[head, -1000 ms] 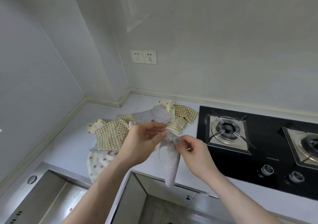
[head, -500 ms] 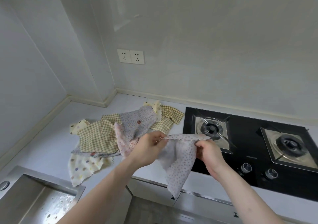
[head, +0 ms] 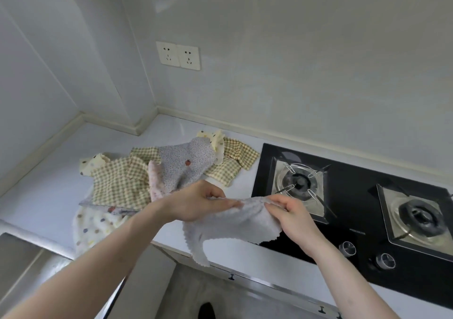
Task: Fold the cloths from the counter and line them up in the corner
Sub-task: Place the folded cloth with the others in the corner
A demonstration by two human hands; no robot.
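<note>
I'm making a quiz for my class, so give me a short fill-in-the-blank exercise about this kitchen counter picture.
1. The pale cloth is pinched by ____ hands, the left hand and the right hand.
2. Right of the cloth pile sits a black ____ with two burners.
3. On the wall above the pile are two ____.

Missing words: both; stove; sockets

Cloths (head: 137,179) on counter (head: 44,196), left of stove (head: 353,196), sink (head: 22,264) perhaps nearer.
</note>
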